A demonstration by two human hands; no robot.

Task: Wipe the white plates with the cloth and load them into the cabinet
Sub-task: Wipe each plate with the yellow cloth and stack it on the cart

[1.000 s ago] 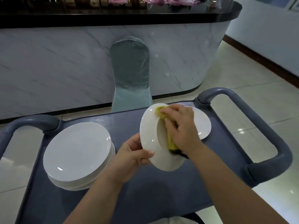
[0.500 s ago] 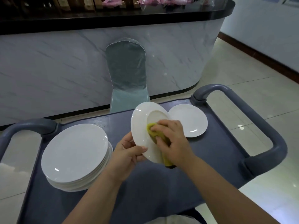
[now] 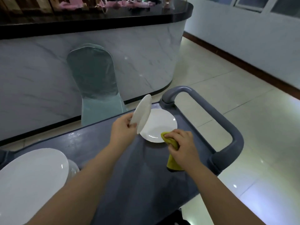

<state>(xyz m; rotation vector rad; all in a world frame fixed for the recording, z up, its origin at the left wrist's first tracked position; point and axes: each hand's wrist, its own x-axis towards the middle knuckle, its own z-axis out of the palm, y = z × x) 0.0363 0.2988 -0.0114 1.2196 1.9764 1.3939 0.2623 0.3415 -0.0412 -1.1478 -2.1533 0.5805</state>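
Pale glossy floor tiles [image 3: 230, 98] run along the right side, and on the far side stands a marble-fronted counter [image 3: 138, 51] with a black top. A chair in a pale teal cover [image 3: 95, 82] stands against it. Nearer is the dark grey top of a cart [image 3: 129, 179], with its thick grey handle [image 3: 227, 125] looping up on the right. The left hand [image 3: 123, 129] pinches the lower edge of a white plate [image 3: 142, 113] between thumb and curled fingers. It holds the plate raised and tilted almost upright, nearly edge-on to the camera, above the left rim of a second plate [image 3: 159, 123]. That second plate lies flat on the far right part of the cart top, just beside the handle post. The right hand [image 3: 183, 146] is closed round a bunched yellow cloth [image 3: 173, 161], knuckles up, at the near right rim of the flat plate. A fold of the cloth pokes out over that rim and its tail hangs down to the cart top. At the near left a stack of white plates [image 3: 32, 182] sits on the cart, well apart from both hands and partly cut off by the frame edge.
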